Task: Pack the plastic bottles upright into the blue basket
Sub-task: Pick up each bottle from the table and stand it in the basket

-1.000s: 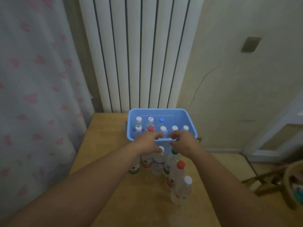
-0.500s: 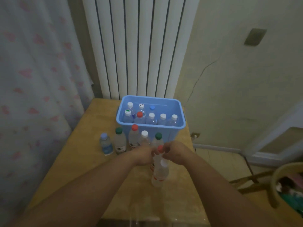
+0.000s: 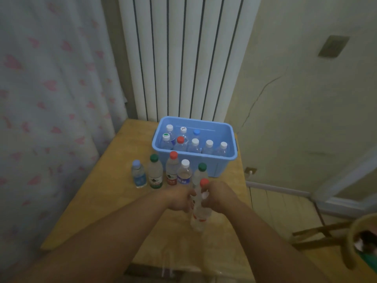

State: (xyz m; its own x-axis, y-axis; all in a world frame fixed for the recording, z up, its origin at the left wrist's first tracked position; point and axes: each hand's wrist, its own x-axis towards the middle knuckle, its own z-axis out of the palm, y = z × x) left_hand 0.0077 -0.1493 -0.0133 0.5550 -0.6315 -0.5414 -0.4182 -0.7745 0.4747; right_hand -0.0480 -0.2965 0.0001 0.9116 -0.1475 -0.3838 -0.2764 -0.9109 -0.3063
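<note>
Drew back from the blue basket (image 3: 204, 163) to the near end of the table (image 3: 110, 203). Closed left grip (image 3: 179, 200) and right grip (image 3: 219, 198) round the two nearest bottles (image 3: 201, 215), well short of the basket. Counted eight upright inside, five more waiting before its front wall.

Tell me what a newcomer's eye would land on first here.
The blue basket at the far end of the table, with capped bottles upright inside. In front stands a row of five bottles, and nearer the camera the left hand and right hand grip a pair of bottles between them.
</note>
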